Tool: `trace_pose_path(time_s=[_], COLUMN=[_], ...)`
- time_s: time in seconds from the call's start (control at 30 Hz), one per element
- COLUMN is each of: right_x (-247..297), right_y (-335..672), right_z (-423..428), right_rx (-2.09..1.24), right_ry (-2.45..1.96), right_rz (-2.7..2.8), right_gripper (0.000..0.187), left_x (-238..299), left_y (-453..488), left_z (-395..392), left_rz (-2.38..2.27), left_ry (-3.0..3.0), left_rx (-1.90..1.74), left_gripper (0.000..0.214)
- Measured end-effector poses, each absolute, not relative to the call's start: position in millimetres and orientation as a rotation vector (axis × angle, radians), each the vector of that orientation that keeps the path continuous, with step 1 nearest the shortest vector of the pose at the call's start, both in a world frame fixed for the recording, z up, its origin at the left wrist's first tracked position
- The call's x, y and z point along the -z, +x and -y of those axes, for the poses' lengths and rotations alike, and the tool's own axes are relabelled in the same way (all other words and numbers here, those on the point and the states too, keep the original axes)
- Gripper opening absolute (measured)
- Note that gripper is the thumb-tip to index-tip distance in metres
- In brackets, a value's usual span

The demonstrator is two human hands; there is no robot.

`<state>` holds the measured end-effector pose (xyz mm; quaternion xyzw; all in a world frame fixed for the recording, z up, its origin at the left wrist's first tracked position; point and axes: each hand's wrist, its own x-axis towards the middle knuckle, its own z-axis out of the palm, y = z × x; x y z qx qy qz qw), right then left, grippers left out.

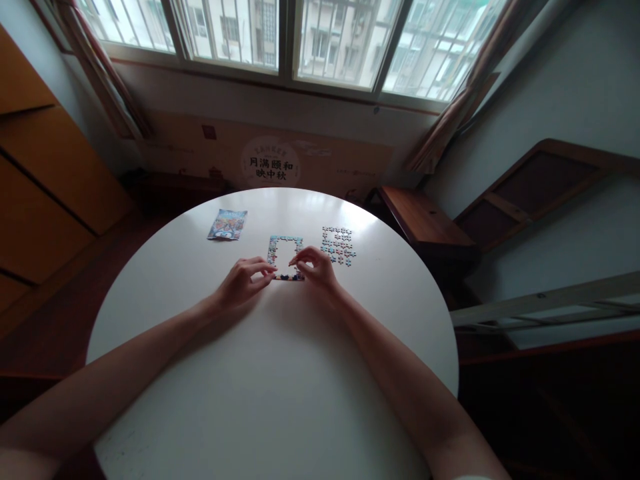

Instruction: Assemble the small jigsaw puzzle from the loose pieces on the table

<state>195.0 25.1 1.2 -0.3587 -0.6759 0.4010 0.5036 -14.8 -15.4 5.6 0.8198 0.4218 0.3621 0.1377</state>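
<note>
A small jigsaw frame, a rectangle of joined border pieces with a bare middle, lies on the round white table. My left hand rests at its near left corner, fingers curled and pressed on the bottom edge. At the near right corner my right hand pinches a small puzzle piece over the border. Several loose puzzle pieces are spread just right of the frame, beyond my right hand.
A colourful picture card lies at the table's far left. A wooden cabinet stands left, a dark wooden side table right, a cardboard box under the window, and leaning frames at right.
</note>
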Motion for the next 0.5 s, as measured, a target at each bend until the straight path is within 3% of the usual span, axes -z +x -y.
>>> trace_pose_path(time_s=[0.5], right_x=[6], right_y=[200], right_z=[-16], right_rx=[-0.248], right_ry=[-1.261], right_rz=[2.081], right_gripper=[0.012], left_x=[-3], left_y=[-13], left_z=[13], left_rz=[-1.249], left_ry=[2.439], left_rx=[-0.957], left_gripper=[0.015])
